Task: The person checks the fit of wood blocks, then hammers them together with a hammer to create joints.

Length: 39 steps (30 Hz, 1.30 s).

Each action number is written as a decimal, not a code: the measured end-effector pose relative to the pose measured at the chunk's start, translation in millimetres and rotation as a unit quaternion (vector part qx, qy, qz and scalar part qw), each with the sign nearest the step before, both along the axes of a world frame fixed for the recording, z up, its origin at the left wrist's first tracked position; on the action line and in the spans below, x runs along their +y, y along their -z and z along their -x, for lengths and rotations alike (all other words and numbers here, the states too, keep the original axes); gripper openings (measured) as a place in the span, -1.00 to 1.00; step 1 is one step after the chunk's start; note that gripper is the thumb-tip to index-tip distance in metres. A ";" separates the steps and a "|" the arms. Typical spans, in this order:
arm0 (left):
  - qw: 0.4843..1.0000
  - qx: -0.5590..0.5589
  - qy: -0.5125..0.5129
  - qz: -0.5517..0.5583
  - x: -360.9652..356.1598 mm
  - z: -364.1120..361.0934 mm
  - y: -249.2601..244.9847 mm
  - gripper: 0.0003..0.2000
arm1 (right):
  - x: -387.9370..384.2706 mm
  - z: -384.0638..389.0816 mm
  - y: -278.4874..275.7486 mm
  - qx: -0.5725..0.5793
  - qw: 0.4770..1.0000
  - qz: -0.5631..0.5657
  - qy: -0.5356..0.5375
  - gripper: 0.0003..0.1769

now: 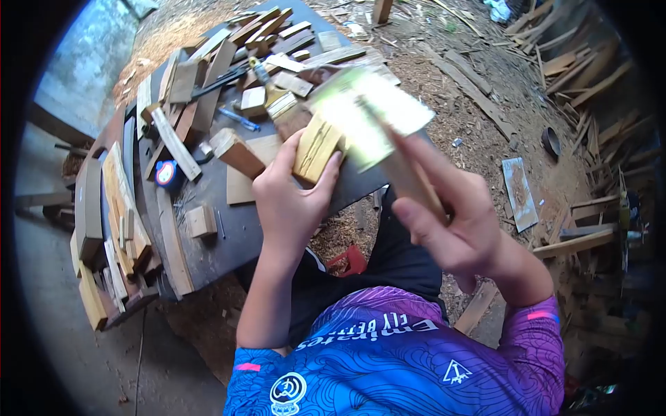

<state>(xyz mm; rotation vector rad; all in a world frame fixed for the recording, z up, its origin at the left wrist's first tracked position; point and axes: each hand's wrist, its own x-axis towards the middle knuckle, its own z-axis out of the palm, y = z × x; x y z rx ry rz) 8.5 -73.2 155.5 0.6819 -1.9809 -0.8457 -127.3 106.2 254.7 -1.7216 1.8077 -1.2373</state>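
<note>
Bright tool head blurred, detail washed out; handle partly hidden by R hand; shirt cut off at pic's near edge.

A blue tape measure and a blue pen lie on the dark table.

Yellowish wood block, dark-cracked lengthwise, tilted in left hand; shiny broad-bladed tool, blurred, in right hand.

Looks forward and steeply down from the head, close above the fingers, with floor beyond them.
</note>
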 end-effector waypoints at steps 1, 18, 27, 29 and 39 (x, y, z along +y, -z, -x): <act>1.000 -0.016 0.008 -0.019 -0.5 -0.8 1.2 -0.50 | 2.5 0.1 -1.2 -0.044 0.999 -0.021 0.007 -0.17; 0.982 0.189 0.029 -0.008 -0.3 29.8 56.8 -0.45 | -6.8 -29.6 5.6 0.264 0.964 -0.027 -0.025 -0.11; 0.982 0.179 0.032 -0.050 -5.8 22.3 65.3 -0.47 | -2.4 -38.4 27.7 0.260 0.965 0.019 -0.019 -0.18; 0.977 0.185 0.041 -0.095 -4.2 21.6 65.5 -0.47 | 0.9 -47.4 29.2 0.285 0.955 0.078 -0.027 -0.22; 0.979 0.187 0.055 -0.064 -5.3 25.6 66.7 -0.46 | -5.4 -33.2 55.7 0.305 0.936 0.163 0.062 -0.29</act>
